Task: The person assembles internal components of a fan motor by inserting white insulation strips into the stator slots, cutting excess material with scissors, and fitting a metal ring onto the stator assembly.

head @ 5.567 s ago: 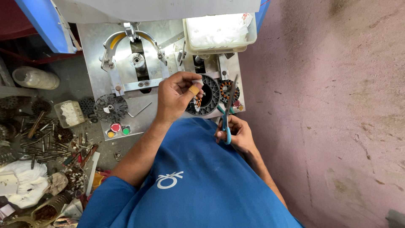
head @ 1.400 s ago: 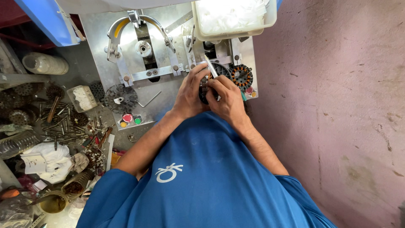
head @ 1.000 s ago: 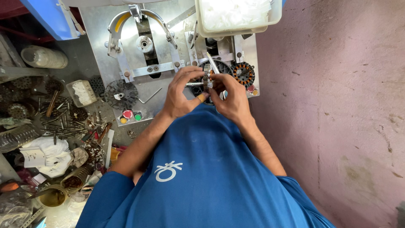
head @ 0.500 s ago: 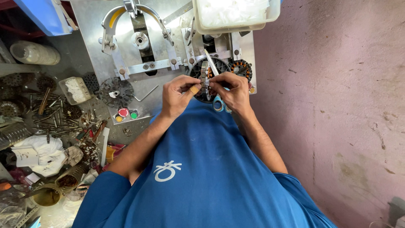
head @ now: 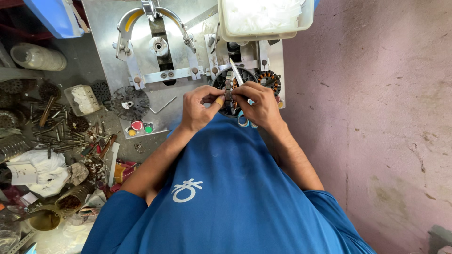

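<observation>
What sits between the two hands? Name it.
In the head view, a round toothed metal motor core stands edge-on between the left hand and right hand, both gripping it, with scissors beside it.

From my feed the scene is bright and evenly lit, as if by soft daylight from above, with glare washing out the shiny curved metal fixture plate (head: 141,28) and the translucent white plastic tub (head: 263,19) at the top edge. I see dim, murky shadow over the cluttered grey bench (head: 42,141) at left, and a wide-angle lens bends the picture towards its corners. Focus is sharp mid-frame, softer at the bottom left.
</observation>
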